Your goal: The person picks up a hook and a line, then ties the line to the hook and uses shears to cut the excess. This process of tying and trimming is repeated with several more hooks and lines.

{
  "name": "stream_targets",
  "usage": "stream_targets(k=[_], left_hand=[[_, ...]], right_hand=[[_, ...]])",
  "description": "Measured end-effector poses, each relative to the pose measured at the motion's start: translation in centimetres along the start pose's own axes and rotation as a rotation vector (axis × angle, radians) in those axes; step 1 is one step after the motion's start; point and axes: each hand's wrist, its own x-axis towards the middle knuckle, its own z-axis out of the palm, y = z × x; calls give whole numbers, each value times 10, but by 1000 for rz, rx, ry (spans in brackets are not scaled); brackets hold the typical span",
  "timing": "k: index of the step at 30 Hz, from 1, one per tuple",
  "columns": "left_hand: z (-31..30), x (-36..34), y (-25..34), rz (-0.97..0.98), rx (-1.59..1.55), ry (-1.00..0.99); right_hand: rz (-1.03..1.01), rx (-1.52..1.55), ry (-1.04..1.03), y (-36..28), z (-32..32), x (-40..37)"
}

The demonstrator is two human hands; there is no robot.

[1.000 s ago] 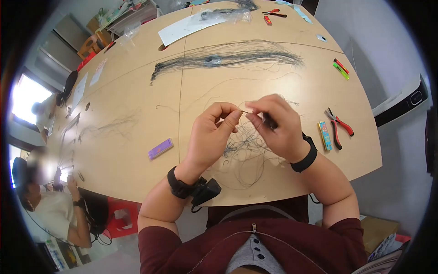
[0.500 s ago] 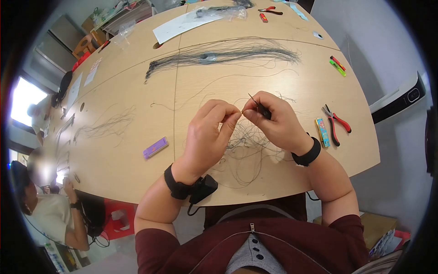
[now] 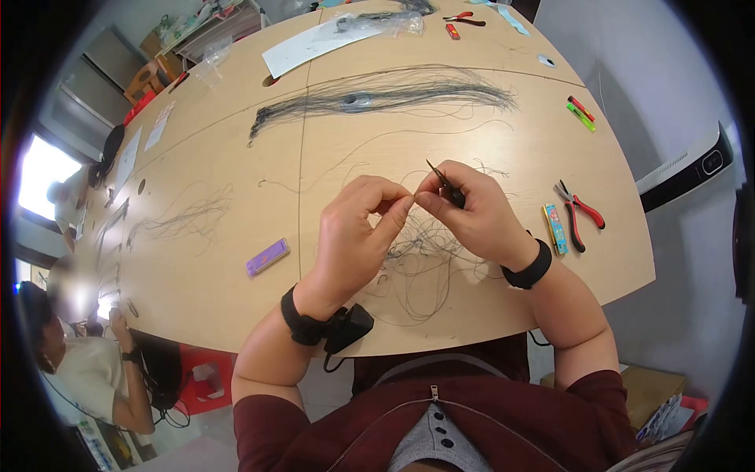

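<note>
My left hand (image 3: pixel 354 224) is closed in a pinch, thumb against index finger. What lies between its tips is too small to make out. My right hand (image 3: pixel 476 206) pinches at the same spot, its fingertips meeting the left ones. Tucked in its grip is a small dark pointed tool (image 3: pixel 450 189), the thin tip sticking up past the index finger. Below both hands a loose tangle of thin dark line (image 3: pixel 425 267) lies on the table. One thin strand (image 3: pixel 370 140) curves across the wood beyond my fingers.
A long bundle of dark line (image 3: pixel 385 96) stretches across the table ahead. Red-handled pliers (image 3: pixel 578 216) and a blue patterned box (image 3: pixel 555 228) lie right; a purple box (image 3: pixel 268 257) lies left. Another person (image 3: pixel 94 370) sits far left near a bright light.
Both hands stay together at nearly the same place. The dark tool in my right hand has turned slightly. Nothing is let go.
</note>
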Motion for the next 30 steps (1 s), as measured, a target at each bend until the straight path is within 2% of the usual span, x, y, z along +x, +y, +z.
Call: stream_targets(k=[5, 8, 11, 17, 23, 26, 30], left_hand=[[3, -1, -1, -60, -101, 8], [2, -1, 3, -160, -145, -28], [1, -2, -2, -123, -151, -71], [0, -2, -6, -175, -310, 5], [-1, -1, -5, -256, -366, -54], [1, -2, -6, -236, -347, -35], [2, -1, -8, -140, -301, 32]], right_hand=[[-79, -39, 43, 3, 4, 0], [-197, -117, 73, 5, 5, 1], [-120, -78, 38, 4, 4, 1], [179, 361, 24, 5, 1, 4], [40, 150, -7, -1, 1, 2], [13, 113, 0, 5, 3, 2], [164, 307, -134, 2, 0, 3]])
